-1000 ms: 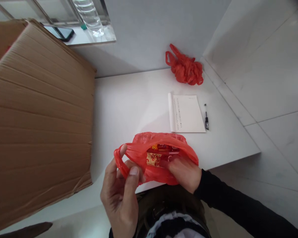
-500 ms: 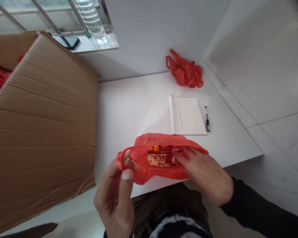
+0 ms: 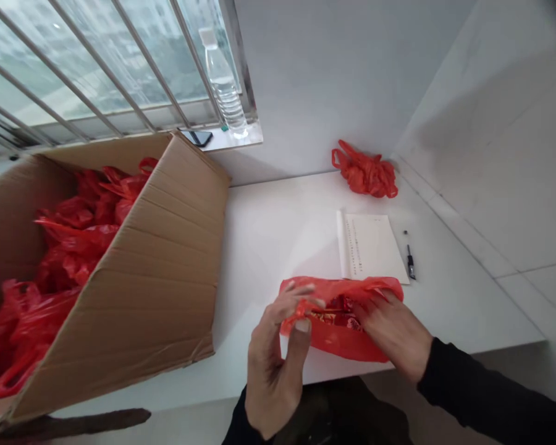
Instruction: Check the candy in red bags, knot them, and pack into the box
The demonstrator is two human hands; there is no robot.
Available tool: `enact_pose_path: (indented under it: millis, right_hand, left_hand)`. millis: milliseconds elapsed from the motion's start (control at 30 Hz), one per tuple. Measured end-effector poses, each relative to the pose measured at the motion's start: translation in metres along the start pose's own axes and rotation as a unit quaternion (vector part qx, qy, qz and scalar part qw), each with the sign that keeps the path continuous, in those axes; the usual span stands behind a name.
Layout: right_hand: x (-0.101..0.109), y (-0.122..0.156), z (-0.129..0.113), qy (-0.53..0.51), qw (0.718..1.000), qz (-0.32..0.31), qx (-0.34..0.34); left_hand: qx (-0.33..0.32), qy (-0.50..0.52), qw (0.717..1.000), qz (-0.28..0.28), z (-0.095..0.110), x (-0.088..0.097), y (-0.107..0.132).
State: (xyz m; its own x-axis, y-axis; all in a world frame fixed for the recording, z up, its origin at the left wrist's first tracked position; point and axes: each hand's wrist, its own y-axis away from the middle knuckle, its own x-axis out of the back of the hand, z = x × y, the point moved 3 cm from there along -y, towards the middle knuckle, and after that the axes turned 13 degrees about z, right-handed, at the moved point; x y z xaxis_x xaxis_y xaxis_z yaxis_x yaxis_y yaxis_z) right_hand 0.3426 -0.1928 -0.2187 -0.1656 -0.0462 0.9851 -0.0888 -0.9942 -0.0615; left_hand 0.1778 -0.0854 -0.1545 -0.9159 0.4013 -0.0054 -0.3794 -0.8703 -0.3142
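A red plastic bag [image 3: 352,344] lies at the table's front edge with its mouth spread, and several wrapped packets [image 3: 336,314] in red and patterned wrapping show inside. My left hand [image 3: 278,352] pinches the gathered handle at the bag's left end between thumb and fingers. On the other side, my right hand [image 3: 393,334] reaches into the bag's mouth beside the packets. Its fingertips are hidden by the plastic, so what they touch does not show.
To the left stands an open cardboard box [image 3: 167,272] full of red plastic bags [image 3: 78,241]. A notepad [image 3: 375,247], a pen [image 3: 410,262] and a crumpled red bag [image 3: 368,173] lie on the white table [image 3: 269,228]. A water bottle [image 3: 227,93] and phone [image 3: 197,137] rest on the windowsill.
The view has swung left and up, showing more of the box and window. My left hand has brought the bag's handle inward over the mouth, and my right hand reaches deeper inside.
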Motion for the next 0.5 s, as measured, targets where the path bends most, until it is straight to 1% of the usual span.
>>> enact_pose_path:
  millis: [33,100,167,200,267,333,367,433,500]
  right_hand:
    - [0.002,-0.001,0.000,-0.004,1.000,0.003,0.008]
    - [0.011,-0.003,0.000,-0.008,0.999,0.030,0.019]
    - [0.022,-0.002,0.001,-0.008,0.998,0.059,0.019]
    - [0.027,-0.002,0.001,-0.006,0.998,0.061,0.018]
    - [0.032,-0.001,0.002,0.010,0.999,0.035,0.017]
    - [0.036,-0.001,0.001,0.025,0.999,0.003,0.033]
    - [0.038,0.000,0.000,0.033,0.999,-0.001,0.042]
    - [0.046,0.001,-0.001,0.044,0.997,0.021,0.059]
    - [0.058,0.004,-0.003,0.046,0.992,0.085,0.076]
  left_hand:
    - [0.008,-0.012,1.000,0.002,-0.002,0.001,0.000]
    - [0.031,-0.026,0.999,0.014,-0.005,0.004,-0.001]
    - [0.047,-0.020,0.998,0.021,-0.006,0.007,-0.002]
    - [0.054,-0.013,0.998,0.021,-0.006,0.008,-0.003]
    - [0.065,-0.003,0.998,0.011,-0.006,0.010,-0.004]
    - [0.072,-0.005,0.997,-0.005,-0.006,0.011,-0.004]
    - [0.073,-0.004,0.997,-0.012,-0.006,0.011,-0.004]
    - [0.069,0.006,0.997,-0.017,-0.006,0.013,-0.004]
    - [0.065,0.021,0.998,0.005,-0.006,0.016,-0.004]
